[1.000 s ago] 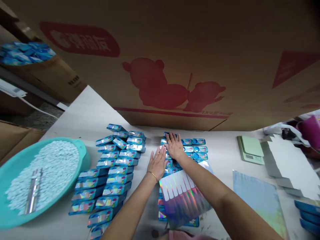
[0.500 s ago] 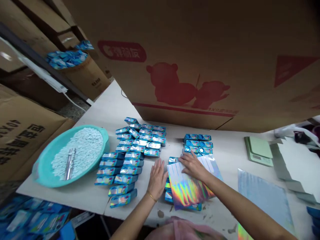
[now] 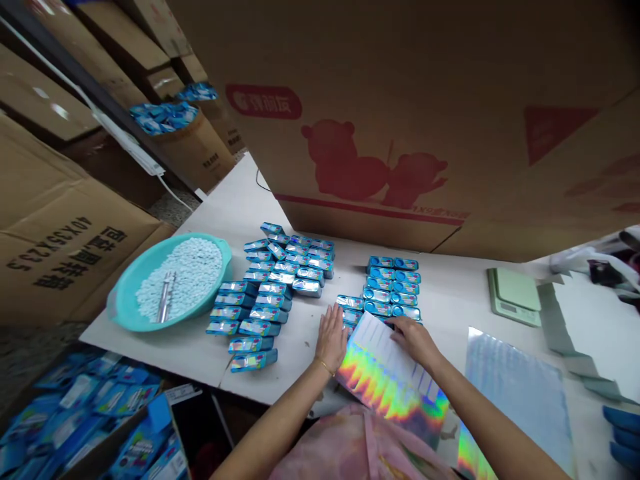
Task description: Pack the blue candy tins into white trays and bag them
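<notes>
My left hand (image 3: 331,339) lies with fingers stretched out along the left side of a group of small blue tins (image 3: 377,295), at its near end. My right hand (image 3: 414,341) has curled fingers at the far right edge of a shiny rainbow sticker sheet (image 3: 385,373) and appears to pinch it; the fingertips are partly hidden. The sheet covers the near part of these tins and reaches down toward my body. More blue tins (image 3: 270,310) stand in slanting rows to the left of my left hand.
A turquoise basin (image 3: 117,303) of small pale pieces, with a metal tube (image 3: 164,297) on top, stands at left. A large carton (image 3: 370,67) walls the back. At right are a green scale (image 3: 514,293) and another shiny sheet (image 3: 520,393). Blue packs (image 3: 85,400) lie below left.
The sticker sheet has moved toward my body, uncovering more tins. My right hand has gone from lying on the sheet to its far right edge. The camera view has shifted.
</notes>
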A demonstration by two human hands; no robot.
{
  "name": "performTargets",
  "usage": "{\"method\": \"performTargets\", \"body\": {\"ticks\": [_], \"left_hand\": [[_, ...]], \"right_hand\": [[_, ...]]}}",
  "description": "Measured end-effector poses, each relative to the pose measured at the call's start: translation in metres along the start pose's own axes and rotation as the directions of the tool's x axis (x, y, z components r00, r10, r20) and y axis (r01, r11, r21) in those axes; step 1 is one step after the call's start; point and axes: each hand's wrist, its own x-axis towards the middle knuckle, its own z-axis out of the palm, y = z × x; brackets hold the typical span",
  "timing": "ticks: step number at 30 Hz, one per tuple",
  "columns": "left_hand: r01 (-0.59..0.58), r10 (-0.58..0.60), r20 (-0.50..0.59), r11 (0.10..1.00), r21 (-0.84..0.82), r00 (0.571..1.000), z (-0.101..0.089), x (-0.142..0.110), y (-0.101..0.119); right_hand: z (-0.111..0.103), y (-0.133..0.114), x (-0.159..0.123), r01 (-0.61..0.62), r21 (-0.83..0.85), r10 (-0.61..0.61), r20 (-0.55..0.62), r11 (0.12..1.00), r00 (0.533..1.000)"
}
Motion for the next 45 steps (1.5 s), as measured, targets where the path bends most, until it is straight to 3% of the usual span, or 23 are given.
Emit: {"method": "performTargets", "body": {"ticks": [3,9,15,18,21,25,31,34,36,38,40,42,45], "left_hand": [[0.002,-0.002,0.007,0.999,0.035,1.000,0.004,0.002,0.005],[-0.060,0.055,0.033,0.983,0.176,0.998,0.007,0.006,0.019],[-0.173,0.158,0.080,0.956,0.239,0.984,0.012,0.010,0.035],[-0.181,0.166,0.083,0.954,0.238,0.983,0.015,0.011,0.037],[-0.226,0.209,0.096,0.945,0.235,0.973,0.009,0.009,0.028],[-0.250,0.233,0.095,0.927,0.281,0.968,-0.009,0.002,-0.004],[-0.148,0.140,0.047,0.929,0.339,0.989,-0.042,-0.007,-0.066],[-0.013,0.035,-0.098,0.976,0.219,0.995,-0.050,-0.007,-0.068],[0.013,-0.016,-0.136,1.000,-0.020,0.991,-0.048,-0.002,-0.048],[0.014,-0.031,-0.040,0.930,-0.368,0.999,-0.040,0.008,-0.014],[0.131,-0.027,0.163,0.726,-0.675,0.986,-0.030,0.021,0.023],[0.301,-0.042,0.331,0.535,-0.790,0.943,-0.021,0.035,0.053],[0.440,-0.115,0.426,0.304,-0.845,0.897,-0.016,0.048,0.075]], "right_hand": [[0.006,0.007,-0.015,-0.024,0.062,0.028,-0.065,0.998,0.997],[0.021,0.012,-0.045,-0.116,-0.020,0.109,-0.208,0.993,0.972],[0.000,0.014,-0.056,-0.127,0.326,0.160,-0.078,0.937,0.984],[-0.012,0.026,-0.066,-0.177,0.422,0.245,-0.113,0.889,0.963],[-0.018,0.035,-0.074,-0.216,0.461,0.321,-0.163,0.861,0.933],[-0.024,0.034,-0.073,-0.223,0.470,0.337,-0.173,0.854,0.926],[-0.033,0.014,-0.043,-0.124,0.425,0.189,-0.116,0.897,0.975],[-0.040,0.001,-0.018,-0.069,0.305,0.085,-0.039,0.950,0.996],[-0.045,-0.006,-0.003,-0.051,0.256,0.049,0.013,0.965,0.999],[-0.051,-0.011,0.008,-0.033,0.228,0.020,0.057,0.973,0.998],[-0.057,-0.014,0.012,-0.014,0.187,-0.002,0.088,0.982,0.996],[-0.065,-0.010,0.009,-0.003,0.137,-0.010,0.096,0.990,0.995],[-0.080,0.014,-0.007,-0.018,0.079,0.015,0.045,0.997,0.999]]}}
